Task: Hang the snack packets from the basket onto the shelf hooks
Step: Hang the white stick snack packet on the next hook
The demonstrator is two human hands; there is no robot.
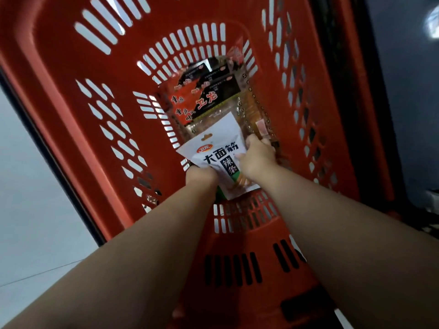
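I look straight down into a deep red plastic basket. A white snack packet with black characters is lifted above the basket floor. My left hand grips its lower left edge. My right hand holds its right edge, thumb on the front. Below it, on the basket floor, lie several more packets: red and black ones and clear ones showing orange strips. No shelf hooks are in view.
The basket's slotted walls rise all around my forearms. A pale floor shows to the left of the basket. A dark upright surface stands to the right.
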